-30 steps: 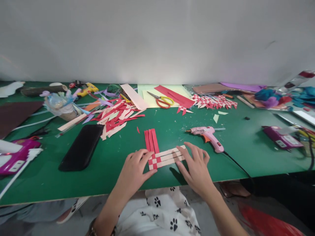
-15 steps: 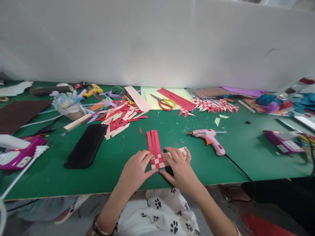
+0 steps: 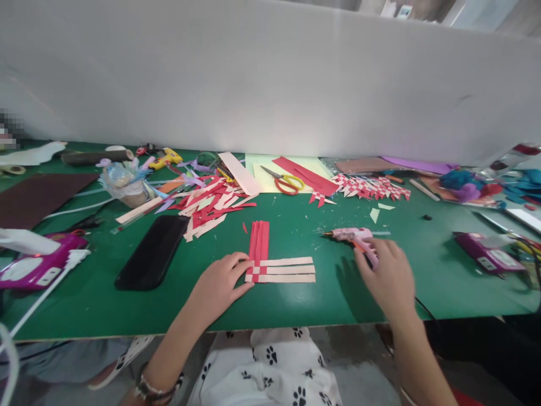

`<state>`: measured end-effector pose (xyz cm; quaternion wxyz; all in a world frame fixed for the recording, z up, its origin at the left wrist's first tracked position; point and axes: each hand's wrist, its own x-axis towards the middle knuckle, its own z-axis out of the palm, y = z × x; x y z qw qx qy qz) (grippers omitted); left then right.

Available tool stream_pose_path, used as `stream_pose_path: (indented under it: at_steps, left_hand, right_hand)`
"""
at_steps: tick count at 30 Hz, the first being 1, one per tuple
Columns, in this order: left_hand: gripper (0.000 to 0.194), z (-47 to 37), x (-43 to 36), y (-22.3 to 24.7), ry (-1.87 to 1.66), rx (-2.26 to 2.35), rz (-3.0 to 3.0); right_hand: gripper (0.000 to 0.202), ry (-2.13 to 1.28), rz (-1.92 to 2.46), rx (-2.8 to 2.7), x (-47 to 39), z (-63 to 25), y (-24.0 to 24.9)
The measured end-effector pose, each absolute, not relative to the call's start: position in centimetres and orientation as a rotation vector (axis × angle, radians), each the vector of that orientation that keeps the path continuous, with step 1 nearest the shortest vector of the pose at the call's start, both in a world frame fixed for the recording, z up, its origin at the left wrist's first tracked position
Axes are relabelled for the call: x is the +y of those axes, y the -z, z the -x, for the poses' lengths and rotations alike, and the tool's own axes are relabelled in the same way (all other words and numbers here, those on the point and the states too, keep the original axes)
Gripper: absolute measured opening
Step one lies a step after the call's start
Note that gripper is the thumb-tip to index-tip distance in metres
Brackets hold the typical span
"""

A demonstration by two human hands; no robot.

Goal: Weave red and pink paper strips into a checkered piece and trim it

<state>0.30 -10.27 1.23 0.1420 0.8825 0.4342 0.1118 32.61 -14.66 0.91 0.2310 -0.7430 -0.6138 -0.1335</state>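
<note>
Red and pale pink paper strips [image 3: 261,239] lie flat on the green table, woven into a small checkered corner. Red ends point away from me and pale ends run to the right. My left hand [image 3: 224,279] pins the woven corner from its left side, fingertips and thumb on its edge. Over on the right, my right hand [image 3: 391,276] has its fingers and thumb closed around the handle of a pink glue gun [image 3: 353,234]. That gun rests on the table, nozzle to the left, its handle mostly covered by the hand.
A black phone [image 3: 153,252] lies left of the strips. Behind are loose paper strips [image 3: 211,203], scissors [image 3: 287,181] on paper sheets, and a pile of checkered woven pieces [image 3: 372,186]. Purple devices [image 3: 486,251] sit at both sides. A grey partition [image 3: 270,84] closes the back.
My right hand has left the woven strips and moved right onto the glue gun. The pale strip ends are now uncovered. My left hand stays at the woven corner, which has shifted slightly left.
</note>
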Motion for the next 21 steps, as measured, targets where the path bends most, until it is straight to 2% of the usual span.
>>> stream_pose_path:
  at_steps: [2, 4, 8, 14, 18, 21]
  left_hand:
    - [0.03, 0.0, -9.4, -2.1, -0.276, 1.231, -2.488]
    - [0.031, 0.0, -8.1, -2.8, -0.245, 1.206, -2.457]
    - [0.038, -1.1, -4.1, -2.7, -0.297, 1.162, -2.498]
    - [0.044, -2.4, 1.2, -0.2, -0.355, 1.136, -2.531]
    - [0.048, -2.4, -0.1, -0.8, -0.479, 1.244, -2.505]
    - [0.04, -2.6, -3.8, -1.8, -0.512, 1.326, -2.522]
  right_hand:
    - [0.042, 0.533, 2.263, -1.591, -14.7, -35.2, -0.1]
    - [0.046, 0.513, 2.365, -1.618, -14.6, -36.8, 1.0]
    - [0.033, 0.247, 2.336, -1.781, -13.9, -37.7, 2.6]
    - [0.02, 0.149, 2.212, -1.886, -13.1, -38.5, 3.0]
    - [0.022, 0.084, 2.132, -1.864, -12.9, -39.6, 3.7]
    - [0.024, 0.045, 2.124, -1.785, -12.6, -40.0, 3.8]
